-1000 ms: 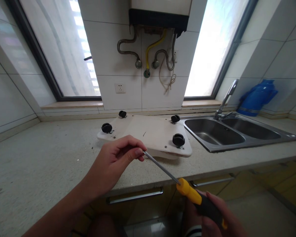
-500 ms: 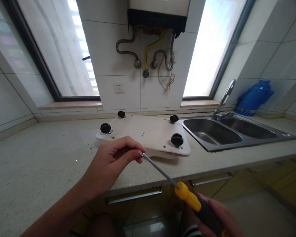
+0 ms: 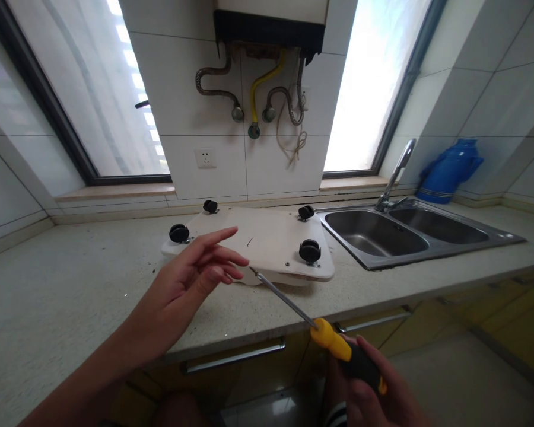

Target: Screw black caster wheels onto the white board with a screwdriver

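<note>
My right hand [image 3: 371,388] grips a screwdriver [image 3: 329,339] by its yellow and black handle, its metal shaft pointing up and to the left. A small dark screw-like piece shows at the tip. My left hand [image 3: 193,276] is beside that tip, fingers spread and apart from one another, holding nothing that I can see. Behind my hands a white board [image 3: 267,231] lies on the counter with black caster wheels at its corners, such as the near right caster [image 3: 310,251]. My left hand covers part of the board's near left edge.
The pale counter [image 3: 84,284] runs along the wall. To the right are a double steel sink [image 3: 378,234] with a faucet [image 3: 396,178] and a blue thermos jug [image 3: 449,172]. Hoses hang below a water heater [image 3: 269,29]. Drawer handles [image 3: 234,356] stick out under the counter edge.
My left fingers have opened off the screwdriver tip and drawn slightly left, uncovering a small dark piece there. The screwdriver is still in my right hand. The view has shifted a little.
</note>
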`<state>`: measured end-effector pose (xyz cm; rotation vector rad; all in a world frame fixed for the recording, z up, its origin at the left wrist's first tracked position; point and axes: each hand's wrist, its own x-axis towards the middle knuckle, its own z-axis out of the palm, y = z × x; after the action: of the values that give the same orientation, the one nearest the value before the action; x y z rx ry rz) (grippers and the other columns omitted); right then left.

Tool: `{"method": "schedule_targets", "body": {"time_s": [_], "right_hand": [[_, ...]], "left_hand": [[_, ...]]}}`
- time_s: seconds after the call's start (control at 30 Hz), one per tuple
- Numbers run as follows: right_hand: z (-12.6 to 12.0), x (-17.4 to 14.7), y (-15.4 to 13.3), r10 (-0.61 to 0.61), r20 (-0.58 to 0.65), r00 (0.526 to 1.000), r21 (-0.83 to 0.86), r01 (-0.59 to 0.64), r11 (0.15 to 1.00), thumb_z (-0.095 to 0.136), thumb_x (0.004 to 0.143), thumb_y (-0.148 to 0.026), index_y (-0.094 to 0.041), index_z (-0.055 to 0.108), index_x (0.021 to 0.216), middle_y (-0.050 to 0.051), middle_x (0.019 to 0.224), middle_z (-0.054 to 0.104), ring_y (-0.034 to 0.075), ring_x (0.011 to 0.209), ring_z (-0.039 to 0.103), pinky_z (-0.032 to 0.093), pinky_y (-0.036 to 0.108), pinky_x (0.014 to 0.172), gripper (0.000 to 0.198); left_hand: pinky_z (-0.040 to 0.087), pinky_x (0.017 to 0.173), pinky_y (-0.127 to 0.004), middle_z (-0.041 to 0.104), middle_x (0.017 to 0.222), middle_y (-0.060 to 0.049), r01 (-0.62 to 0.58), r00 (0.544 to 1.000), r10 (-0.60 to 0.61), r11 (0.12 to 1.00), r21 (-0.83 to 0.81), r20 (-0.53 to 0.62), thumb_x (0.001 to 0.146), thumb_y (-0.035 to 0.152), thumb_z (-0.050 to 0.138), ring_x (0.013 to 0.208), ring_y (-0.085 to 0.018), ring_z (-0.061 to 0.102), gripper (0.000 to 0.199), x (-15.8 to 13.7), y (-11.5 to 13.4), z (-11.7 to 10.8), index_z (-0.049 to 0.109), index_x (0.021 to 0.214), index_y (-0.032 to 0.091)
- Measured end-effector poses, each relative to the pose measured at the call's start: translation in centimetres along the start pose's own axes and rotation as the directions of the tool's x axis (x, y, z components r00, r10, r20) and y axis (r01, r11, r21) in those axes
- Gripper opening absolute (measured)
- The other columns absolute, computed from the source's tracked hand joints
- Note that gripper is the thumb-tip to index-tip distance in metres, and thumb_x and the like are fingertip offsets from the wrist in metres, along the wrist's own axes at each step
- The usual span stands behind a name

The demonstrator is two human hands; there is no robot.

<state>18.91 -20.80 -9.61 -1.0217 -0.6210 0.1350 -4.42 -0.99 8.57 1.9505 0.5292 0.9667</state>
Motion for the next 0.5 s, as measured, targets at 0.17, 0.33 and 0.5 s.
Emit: {"method": "schedule_targets", "body": {"time_s": [0.17, 0.33, 0.5], "right_hand": [[-1.5, 2.4, -0.5, 0.107, -0.078, 0.991, -0.063, -0.112, 0.992, 0.092, 0.084, -0.037, -0.021, 0.085, 0.119, 0.012, 0.108, 0.088, 0.029, 0.093, 0.086, 0.073, 0.035, 0.078, 0.039], [-4.0, 4.6, -0.6, 0.04, -0.177, 0.983, -0.151, -0.068, 0.986, 0.088, 0.089, -0.039, -0.02, 0.082, 0.124, 0.011, 0.112, 0.087, 0.024, 0.095, 0.085, 0.071, 0.03, 0.078, 0.039], [-7.6, 6.3, -1.7, 0.019, -0.28, 0.96, -0.138, -0.059, 0.989, 0.091, 0.086, -0.034, -0.022, 0.082, 0.121, 0.009, 0.116, 0.087, 0.021, 0.098, 0.085, 0.071, 0.025, 0.08, 0.038]], "left_hand": [[0.065, 0.097, -0.035, 0.079, 0.129, -0.009, 0.034, 0.999, -0.039, 0.979, 0.202, 0.019, 0.11, 0.046, 0.066, 0.113, -0.024, 0.077, 0.034, 2.9, -1.4, 1.6, 0.074, 0.138, 0.028], [0.061, 0.103, -0.041, 0.073, 0.14, -0.011, -0.255, 0.935, 0.143, 0.907, 0.336, 0.324, 0.11, 0.033, 0.064, 0.118, -0.025, 0.073, 0.031, 9.7, -2.5, 6.5, 0.075, 0.138, 0.025], [0.049, 0.118, -0.051, 0.071, 0.147, -0.013, -0.503, 0.758, 0.203, 0.787, 0.356, 0.62, 0.103, 0.016, 0.07, 0.136, -0.032, 0.062, 0.039, 15.9, -3.9, 9.4, 0.076, 0.141, 0.023]]}}
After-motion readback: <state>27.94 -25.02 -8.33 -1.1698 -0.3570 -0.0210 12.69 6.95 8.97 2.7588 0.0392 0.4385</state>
